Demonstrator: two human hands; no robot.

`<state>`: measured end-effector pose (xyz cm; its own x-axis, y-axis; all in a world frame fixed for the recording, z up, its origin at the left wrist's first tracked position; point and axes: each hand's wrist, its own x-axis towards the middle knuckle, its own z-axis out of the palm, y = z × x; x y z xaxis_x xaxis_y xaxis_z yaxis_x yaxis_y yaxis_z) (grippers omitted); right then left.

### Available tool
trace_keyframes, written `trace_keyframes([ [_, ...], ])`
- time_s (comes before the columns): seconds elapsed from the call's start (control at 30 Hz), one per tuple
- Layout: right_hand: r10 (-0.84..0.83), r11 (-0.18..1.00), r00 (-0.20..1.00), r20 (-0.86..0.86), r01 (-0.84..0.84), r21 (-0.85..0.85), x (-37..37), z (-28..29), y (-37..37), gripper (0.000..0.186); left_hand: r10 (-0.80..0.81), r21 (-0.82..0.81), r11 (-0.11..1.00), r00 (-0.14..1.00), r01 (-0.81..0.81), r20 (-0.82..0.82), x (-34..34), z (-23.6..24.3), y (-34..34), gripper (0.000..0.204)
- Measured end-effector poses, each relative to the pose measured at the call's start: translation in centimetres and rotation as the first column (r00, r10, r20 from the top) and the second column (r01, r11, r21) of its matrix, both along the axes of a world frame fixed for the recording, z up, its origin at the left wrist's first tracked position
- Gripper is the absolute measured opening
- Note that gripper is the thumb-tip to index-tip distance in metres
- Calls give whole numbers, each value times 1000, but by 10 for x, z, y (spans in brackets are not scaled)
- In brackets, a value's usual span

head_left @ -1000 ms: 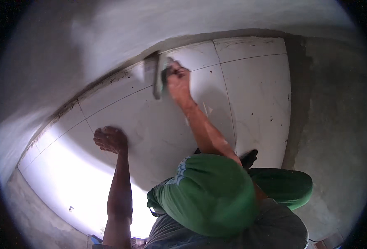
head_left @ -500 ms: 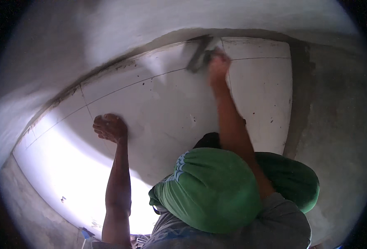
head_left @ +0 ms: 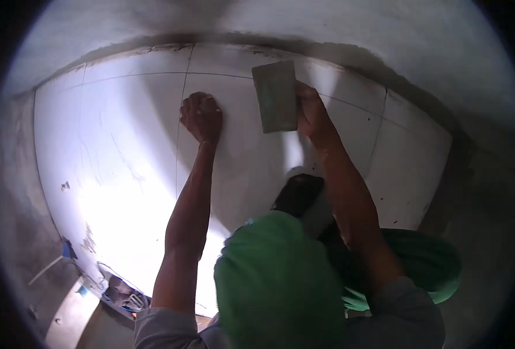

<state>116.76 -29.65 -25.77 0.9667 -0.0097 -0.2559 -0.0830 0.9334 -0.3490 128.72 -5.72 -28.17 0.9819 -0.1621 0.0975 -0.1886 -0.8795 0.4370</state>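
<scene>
My right hand (head_left: 310, 110) grips a flat, rectangular grey-green float (head_left: 275, 96), its broad face turned up toward me above the white tiles (head_left: 409, 163). To its left, my left hand (head_left: 201, 116) rests on the tiles with bent, slightly parted fingers and nothing visible in it. A smeared grey band (head_left: 350, 53) runs along the tiles' far edge. My dark shoe (head_left: 298, 192) is on the tiles below the float, and my green-clad knee (head_left: 281, 273) fills the lower middle.
A grey plastered wall (head_left: 339, 20) bounds the far side. At lower left are a blue object (head_left: 68, 249), a thin cable, a pale curved board (head_left: 65, 314) and a cluttered container of tools (head_left: 123, 294). Grey rough floor (head_left: 484, 203) lies to the right.
The view has shifted. My right hand has left the far tile edge and turned the float over to show its broad face. My left hand now sits farther forward and closer to it.
</scene>
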Motion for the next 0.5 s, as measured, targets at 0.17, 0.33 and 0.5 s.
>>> trace_keyframes([
  [0.17, 19, 998, 999, -40, -21, -55, -9, 4, 8, 53, -437, -615, 788, 671, -34, -598, -63, 45, -24, 32],
  [0.33, 41, 935, 994, -100, -74, -346, -30, 3, 10, 52, -894, -519, -45, 266, -854, -360, -117, 43, -43, 42],
  [0.5, 181, 941, 982, -63, -191, -279, -24, -5, 11, 47, -943, -324, -177, 254, -929, -213, -109, 16, -36, 44],
])
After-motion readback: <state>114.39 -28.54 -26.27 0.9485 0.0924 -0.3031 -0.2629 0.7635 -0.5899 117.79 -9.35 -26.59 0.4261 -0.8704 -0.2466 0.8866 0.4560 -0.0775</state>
